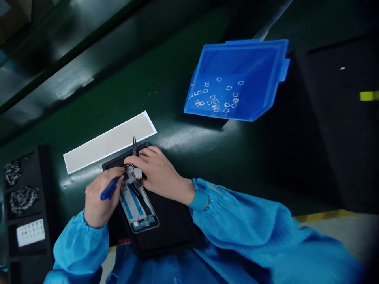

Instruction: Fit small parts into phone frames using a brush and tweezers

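Observation:
An opened phone body (139,211), with blue strips and a black ribbon inside, lies on a black padded board (174,228). My left hand (102,193) is closed around a blue pen-like tool (110,188) at the phone's upper left; the tool's working end is hidden by the fingers. My right hand (161,171) rests over the phone's upper right, its fingers curled around black tweezers (135,146). The tweezers' tips point away from me, apart from the phone. A whitish wrap shows on their lower part.
Beyond the board lies a long pale sheet with a white border (109,142). A blue bin (251,83) holding several small square frames stands at the upper right. On the left, a black compartment tray (44,177) holds dark small parts and a white label sheet (31,232).

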The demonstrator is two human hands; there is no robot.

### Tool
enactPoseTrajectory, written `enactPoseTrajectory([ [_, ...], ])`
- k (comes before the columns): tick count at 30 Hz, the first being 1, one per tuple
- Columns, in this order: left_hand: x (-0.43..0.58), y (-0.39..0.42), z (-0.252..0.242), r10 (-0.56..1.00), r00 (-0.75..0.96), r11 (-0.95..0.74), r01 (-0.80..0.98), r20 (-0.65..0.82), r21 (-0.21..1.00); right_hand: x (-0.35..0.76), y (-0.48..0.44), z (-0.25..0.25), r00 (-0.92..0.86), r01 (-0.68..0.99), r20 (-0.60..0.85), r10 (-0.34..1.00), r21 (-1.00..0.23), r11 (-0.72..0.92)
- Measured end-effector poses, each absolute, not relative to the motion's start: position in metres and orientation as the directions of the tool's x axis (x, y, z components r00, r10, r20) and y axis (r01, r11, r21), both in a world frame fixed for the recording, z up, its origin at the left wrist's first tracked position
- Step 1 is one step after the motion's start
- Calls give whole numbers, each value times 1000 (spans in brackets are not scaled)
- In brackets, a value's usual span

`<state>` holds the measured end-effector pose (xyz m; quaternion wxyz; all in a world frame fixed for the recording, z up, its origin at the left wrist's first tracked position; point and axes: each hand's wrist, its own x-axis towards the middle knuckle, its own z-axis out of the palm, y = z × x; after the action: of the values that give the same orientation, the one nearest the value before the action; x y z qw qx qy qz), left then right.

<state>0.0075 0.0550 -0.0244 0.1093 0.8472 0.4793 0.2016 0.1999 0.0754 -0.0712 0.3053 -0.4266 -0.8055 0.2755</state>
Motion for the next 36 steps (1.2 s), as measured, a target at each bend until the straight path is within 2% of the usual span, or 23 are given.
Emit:
enactPoseTrajectory([
  [6, 9, 55, -25, 874, 385, -481, 771, 296, 417, 200, 75, -70, -454, 526, 247, 856, -701, 481],
  [12, 1, 52, -24, 958, 128, -272, 696, 258, 664, 200, 74, -71, -438, 516, 271, 857, -705, 487],
  [14, -2, 51, -23, 966, 103, -243, 686, 238, 686, 199, 74, -71, -434, 514, 275, 858, -707, 487],
  [18, -1, 53, -22, 961, 195, -274, 752, 195, 599, 200, 74, -71, -437, 527, 271, 858, -696, 488],
  [24, 8, 59, -21, 905, 350, -423, 804, 241, 418, 199, 74, -71, -437, 532, 273, 857, -690, 491],
  [31, 7, 62, -18, 849, 483, -529, 775, 216, 345, 199, 74, -71, -439, 516, 276, 855, -702, 491],
  [36, 9, 66, -11, 736, 656, -677, 710, 168, 195, 200, 73, -72, -437, 519, 270, 858, -703, 486],
])
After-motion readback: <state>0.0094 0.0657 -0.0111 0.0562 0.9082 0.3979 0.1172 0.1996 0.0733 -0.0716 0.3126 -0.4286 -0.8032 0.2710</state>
